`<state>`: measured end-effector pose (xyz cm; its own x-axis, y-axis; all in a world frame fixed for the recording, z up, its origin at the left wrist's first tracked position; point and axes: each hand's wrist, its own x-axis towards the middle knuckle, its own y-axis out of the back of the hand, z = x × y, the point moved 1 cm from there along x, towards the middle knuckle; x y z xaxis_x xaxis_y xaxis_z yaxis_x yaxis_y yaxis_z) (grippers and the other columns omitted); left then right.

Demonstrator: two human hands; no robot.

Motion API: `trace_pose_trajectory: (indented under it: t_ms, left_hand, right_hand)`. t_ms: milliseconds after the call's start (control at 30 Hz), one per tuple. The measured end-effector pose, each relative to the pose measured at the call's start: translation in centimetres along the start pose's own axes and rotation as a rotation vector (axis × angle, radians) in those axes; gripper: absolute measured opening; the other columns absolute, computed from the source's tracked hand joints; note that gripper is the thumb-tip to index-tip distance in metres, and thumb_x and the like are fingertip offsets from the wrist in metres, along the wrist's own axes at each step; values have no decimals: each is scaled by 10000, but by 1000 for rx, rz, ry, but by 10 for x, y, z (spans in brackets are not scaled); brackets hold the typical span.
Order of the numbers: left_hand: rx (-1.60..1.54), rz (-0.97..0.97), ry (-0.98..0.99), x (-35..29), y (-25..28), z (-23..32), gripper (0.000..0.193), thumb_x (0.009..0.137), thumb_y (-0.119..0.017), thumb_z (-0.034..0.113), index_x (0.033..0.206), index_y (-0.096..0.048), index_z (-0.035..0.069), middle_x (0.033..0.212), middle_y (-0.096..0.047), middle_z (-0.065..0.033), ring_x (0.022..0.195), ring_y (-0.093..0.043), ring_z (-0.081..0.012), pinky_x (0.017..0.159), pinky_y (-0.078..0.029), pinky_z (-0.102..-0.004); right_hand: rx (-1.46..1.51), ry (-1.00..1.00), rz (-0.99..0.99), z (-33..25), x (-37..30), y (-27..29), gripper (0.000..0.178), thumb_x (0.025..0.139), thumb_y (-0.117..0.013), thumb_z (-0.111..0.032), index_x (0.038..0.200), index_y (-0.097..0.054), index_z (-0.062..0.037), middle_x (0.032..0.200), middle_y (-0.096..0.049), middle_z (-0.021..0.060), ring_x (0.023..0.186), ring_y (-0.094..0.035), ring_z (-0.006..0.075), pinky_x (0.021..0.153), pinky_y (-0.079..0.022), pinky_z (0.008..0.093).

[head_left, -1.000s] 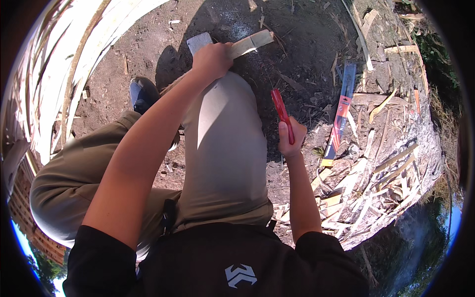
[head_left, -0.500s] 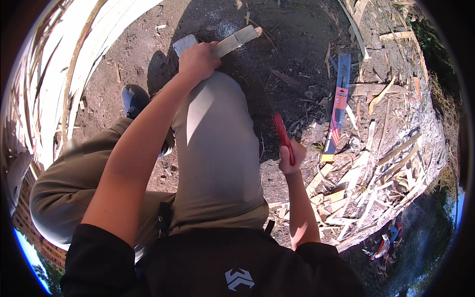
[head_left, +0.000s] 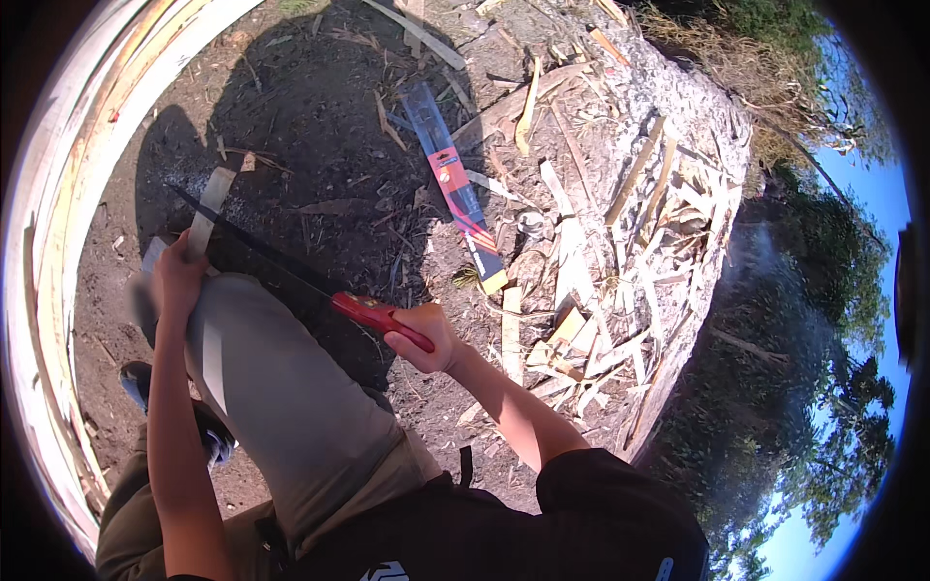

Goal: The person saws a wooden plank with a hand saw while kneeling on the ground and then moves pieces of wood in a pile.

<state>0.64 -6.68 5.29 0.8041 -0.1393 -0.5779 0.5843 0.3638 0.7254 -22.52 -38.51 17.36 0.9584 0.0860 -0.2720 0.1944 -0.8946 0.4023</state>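
My left hand [head_left: 178,276] is closed around a flat, pale strip of wood [head_left: 215,198], holding it beside my bent knee. The strip's far end sticks out beyond my fingers, and a greyish end [head_left: 155,252] shows on the other side of the hand. In my right hand [head_left: 431,337] is a hand saw [head_left: 363,312] with a red handle, the fingers wrapped around the grip. Its long dark blade runs up to the left and crosses the strip just past my left hand. Whether the teeth touch the wood, I cannot tell.
A long blue and orange package [head_left: 455,189] lies on the dirt ahead. Wood scraps [head_left: 572,339] are heaped at the right. Long pale strips [head_left: 48,290] curve along the left edge. My shoe [head_left: 136,382] is at lower left, and trees [head_left: 814,281] stand far right.
My view has turned to the right, so the scene sits further left. The saw has swung leftward, from pointing away from me to crossing the strip. My left hand keeps its hold.
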Motion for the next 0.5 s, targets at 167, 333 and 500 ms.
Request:
trace_pose_trajectory:
  t_ms: [167,333,500]
  left_hand:
    - [46,50,-41,2,-21,-4,588,806,-716,252,1382,-619,178,1151,-719,-190,1074,-688,-363,883,-534,-477]
    - [46,31,-43,0,-21,6,581,801,-716,259,1369,-630,176,1146,-720,-185,1072,-684,-372,885,-534,-482]
    - [2,-2,19,-4,-6,2,555,804,-695,262,1356,-641,242,1048,-741,-166,1012,-705,-359,851,-551,-484]
  right_hand:
    - [80,-66,-37,-12,0,24,244,944,-628,-238,792,-593,-51,539,-519,116,512,-589,355,501,-442,420]
    - [69,-79,-6,-8,-10,16,260,950,-625,-241,792,-580,-40,558,-538,141,534,-602,374,507,-450,425]
    - [5,-115,20,-60,1,-8,277,954,-645,-248,795,-563,-37,596,-549,178,553,-596,406,495,-444,430]
